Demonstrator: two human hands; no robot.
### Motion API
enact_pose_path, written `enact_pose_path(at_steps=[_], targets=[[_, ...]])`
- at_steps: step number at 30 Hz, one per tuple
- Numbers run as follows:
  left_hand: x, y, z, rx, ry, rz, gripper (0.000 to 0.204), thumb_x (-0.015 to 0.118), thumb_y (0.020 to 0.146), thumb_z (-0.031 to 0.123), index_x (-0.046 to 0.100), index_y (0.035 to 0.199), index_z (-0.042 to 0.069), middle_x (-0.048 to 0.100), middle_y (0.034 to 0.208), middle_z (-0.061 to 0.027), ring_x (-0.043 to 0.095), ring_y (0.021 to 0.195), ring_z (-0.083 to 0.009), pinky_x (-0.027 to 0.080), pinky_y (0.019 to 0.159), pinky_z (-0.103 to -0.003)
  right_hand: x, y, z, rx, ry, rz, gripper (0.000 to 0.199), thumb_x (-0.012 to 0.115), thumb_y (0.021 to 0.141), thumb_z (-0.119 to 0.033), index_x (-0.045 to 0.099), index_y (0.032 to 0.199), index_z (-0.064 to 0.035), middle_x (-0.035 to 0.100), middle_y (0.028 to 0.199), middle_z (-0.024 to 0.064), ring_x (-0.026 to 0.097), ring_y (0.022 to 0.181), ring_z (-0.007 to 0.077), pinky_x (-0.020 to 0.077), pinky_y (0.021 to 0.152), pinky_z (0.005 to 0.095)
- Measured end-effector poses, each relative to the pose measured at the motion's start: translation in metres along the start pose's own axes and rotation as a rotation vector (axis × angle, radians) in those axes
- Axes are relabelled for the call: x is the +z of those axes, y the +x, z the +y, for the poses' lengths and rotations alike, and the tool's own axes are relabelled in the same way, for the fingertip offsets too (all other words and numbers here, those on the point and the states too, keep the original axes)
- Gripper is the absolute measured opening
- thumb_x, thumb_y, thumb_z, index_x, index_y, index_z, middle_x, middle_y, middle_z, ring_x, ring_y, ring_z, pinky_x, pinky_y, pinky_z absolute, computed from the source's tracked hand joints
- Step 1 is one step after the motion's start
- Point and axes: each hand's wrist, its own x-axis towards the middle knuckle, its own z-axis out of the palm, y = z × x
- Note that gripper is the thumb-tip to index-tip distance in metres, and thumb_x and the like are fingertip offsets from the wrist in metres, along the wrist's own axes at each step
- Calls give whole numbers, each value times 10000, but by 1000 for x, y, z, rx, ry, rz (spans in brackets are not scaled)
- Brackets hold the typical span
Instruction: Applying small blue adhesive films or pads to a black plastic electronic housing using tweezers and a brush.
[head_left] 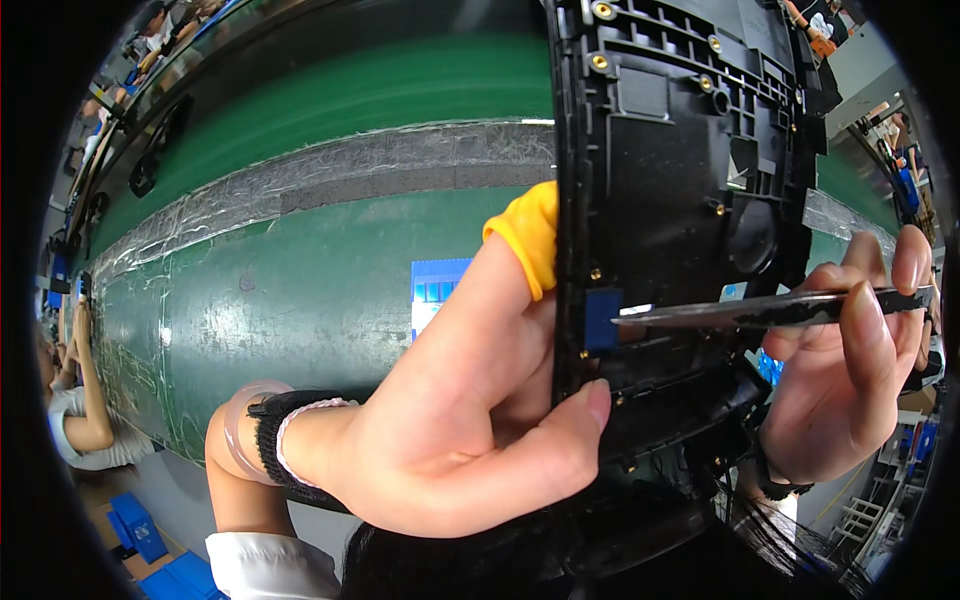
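Upright before me is a black plastic housing (660, 180) with ribs and brass screw inserts. My left hand (480, 390) is closed on its left edge, the thumb on the near face; a yellow finger cot (530, 235) covers one finger and the other fingers are partly hidden behind the panel. My right hand (840, 360) pinches dark, pointed tweezers (750, 313) at the right. Their tip reaches the dark blue rectangular piece (601, 320) near the housing's left edge; whether the tip grips it or only touches it, I cannot tell.
Behind the housing stretches a green work surface (270, 310) crossed by a grey taped strip (330, 175). A blue-and-white sheet (428, 290) lies near my left wrist. Other people sit along the far left and right. Blue bins (140, 525) stand at the lower left.
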Motion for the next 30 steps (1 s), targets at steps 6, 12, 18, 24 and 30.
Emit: enact_pose_path(at_steps=[6, 12, 18, 24, 30], targets=[[2, 2, -2, 3, -34, 2, 579, 388, 566, -12, 183, 1106, -46, 353, 1053, -142, 357, 980, -226, 257, 830, -318, 0, 1, 0, 26, 3, 26, 211, 368, 703, 5, 273, 883, -51, 461, 723, 119, 511, 574, 145, 456, 421, 207], [2, 6, -4, 13, -72, -1, 571, 376, 572, -4, 179, 1106, -48, 350, 1054, -151, 358, 979, -235, 261, 827, -328, 3, 1, 0, 60, 37, 10, 207, 365, 698, 18, 274, 872, -49, 455, 716, 115, 519, 617, 160, 470, 439, 226], [3, 9, -6, 23, -103, -7, 563, 364, 579, 3, 174, 1105, -49, 347, 1055, -161, 359, 977, -244, 265, 825, -338, 3, 1, 3, 72, 58, 1, 213, 377, 685, 26, 277, 861, -42, 433, 710, 111, 518, 650, 166, 486, 461, 252], [3, 8, -5, 40, -97, 1, 545, 342, 587, 9, 176, 1103, -52, 350, 1049, -173, 367, 967, -250, 273, 819, -342, -6, 4, 7, 101, 72, -94, 222, 393, 673, 24, 268, 849, -28, 393, 683, 93, 496, 743, 168, 497, 471, 270], [4, 8, 0, -34, -39, 49, 529, 319, 592, 13, 182, 1099, -54, 366, 1031, -183, 388, 941, -250, 295, 801, -314, 3, 0, 3, 47, -26, -6, 229, 404, 666, 28, 257, 832, -28, 398, 688, 98, 496, 740, 171, 498, 467, 277]])
